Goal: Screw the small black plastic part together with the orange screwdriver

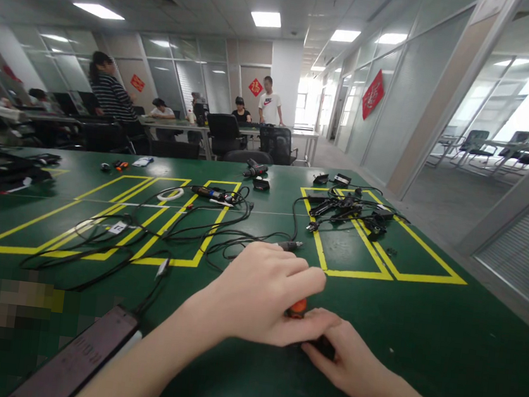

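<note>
My left hand is curled round an orange-and-black handled tool above the green table. Only the orange part of that tool shows between its fingers. Just right of it and slightly lower, my right hand pinches a small black object against the left hand's fingertips. The two hands touch or nearly touch. Most of the black object is hidden by the fingers, so its shape is unclear.
Black cables tangle beyond and left of my hands. A phone lies at the lower left. Black cabled parts sit on yellow-taped areas at the right. A power drill is near the far edge. People are at desks behind.
</note>
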The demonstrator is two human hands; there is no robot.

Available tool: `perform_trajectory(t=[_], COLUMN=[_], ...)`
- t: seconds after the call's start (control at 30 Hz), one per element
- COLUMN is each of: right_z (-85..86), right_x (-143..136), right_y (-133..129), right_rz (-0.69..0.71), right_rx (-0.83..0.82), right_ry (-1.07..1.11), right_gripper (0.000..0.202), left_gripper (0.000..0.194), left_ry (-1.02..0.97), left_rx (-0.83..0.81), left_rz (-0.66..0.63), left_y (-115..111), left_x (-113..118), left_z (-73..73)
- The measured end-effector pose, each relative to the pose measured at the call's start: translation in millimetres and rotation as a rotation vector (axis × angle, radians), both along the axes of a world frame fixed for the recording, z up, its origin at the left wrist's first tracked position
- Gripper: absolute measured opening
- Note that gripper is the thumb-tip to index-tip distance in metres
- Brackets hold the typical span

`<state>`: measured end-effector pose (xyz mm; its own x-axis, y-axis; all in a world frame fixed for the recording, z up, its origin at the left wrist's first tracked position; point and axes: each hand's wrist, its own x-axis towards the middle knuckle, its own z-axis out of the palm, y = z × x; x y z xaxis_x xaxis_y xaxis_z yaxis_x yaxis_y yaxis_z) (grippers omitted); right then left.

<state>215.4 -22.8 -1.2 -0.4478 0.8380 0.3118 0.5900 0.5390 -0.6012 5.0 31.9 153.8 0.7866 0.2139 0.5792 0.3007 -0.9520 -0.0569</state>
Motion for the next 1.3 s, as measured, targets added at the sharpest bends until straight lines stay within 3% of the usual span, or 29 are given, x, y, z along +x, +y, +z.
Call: perform_trajectory(t=[0.13,0.23,0.3,0.4,0.47,0.57,0.67,0.73,0.9,1.07,1.17,1.3], right_z=[0.1,2.3,4.3,5.9,5.7,5.3,6.0,6.3,5.8,7.2,7.0,4.7], right_x=[-0.1,-0.4,-0.4,-0.1,0.0,-0.2,-0.4,-0.2,0.2,0.0,0.2,0.7], right_y=[-0.3,0.1,0.2,-0.3,-0.8,-1.1,-0.8,-0.6,-1.1,-0.8,0.0,0.0], right_rz=[-0.011,0.005,0.008,-0.005,-0.007,0.001,0.015,0.018,0.026,0.016,0.022,0.019], right_rx=[0.004,0.0,-0.007,-0.012,-0.013,-0.021,-0.033,-0.036,-0.013,-0.017,-0.035,-0.009], right_ry=[0.0,-0.005,-0.018,-0.036,-0.022,-0.004,-0.025,-0.037,-0.02,-0.025,-0.018,-0.015], right_gripper=[0.02,0.023,0.027,0.028,0.02,0.018,0.026,0.029,0.031,0.033,0.034,0.034], left_gripper=[0.04,0.031,0.023,0.025,0.03,0.041,0.048,0.037,0.021,0.029,0.012,0.04], left_ry=[0.015,0.001,-0.062,-0.254,-0.345,-0.421,-0.416,-0.387,-0.303,-0.384,-0.394,-0.308], left_rx=[-0.033,-0.196,-0.438,-1.001,-1.295,-1.542,-1.718,-1.782,-1.756,-1.796,-1.84,-1.822], left_rz=[0.034,-0.009,-0.084,-0.282,-0.343,-0.434,-0.702,-0.785,-0.732,-0.758,-0.725,-0.695], left_y=[1.0,0.3,-1.2,-4.1,-4.8,-1.4,6.7,12.7,23.9,28.7,30.2,32.4], left_x=[3.7,7.6,12.9,23.8,30.1,34.3,32.5,29.3,21.4,20.9,20.7,13.9], left_z=[-3.7,-4.6,-7.1,-17.1,-27.3,-40.4,-42.9,-39.0,-30.0,-32.8,-32.5,-25.3])
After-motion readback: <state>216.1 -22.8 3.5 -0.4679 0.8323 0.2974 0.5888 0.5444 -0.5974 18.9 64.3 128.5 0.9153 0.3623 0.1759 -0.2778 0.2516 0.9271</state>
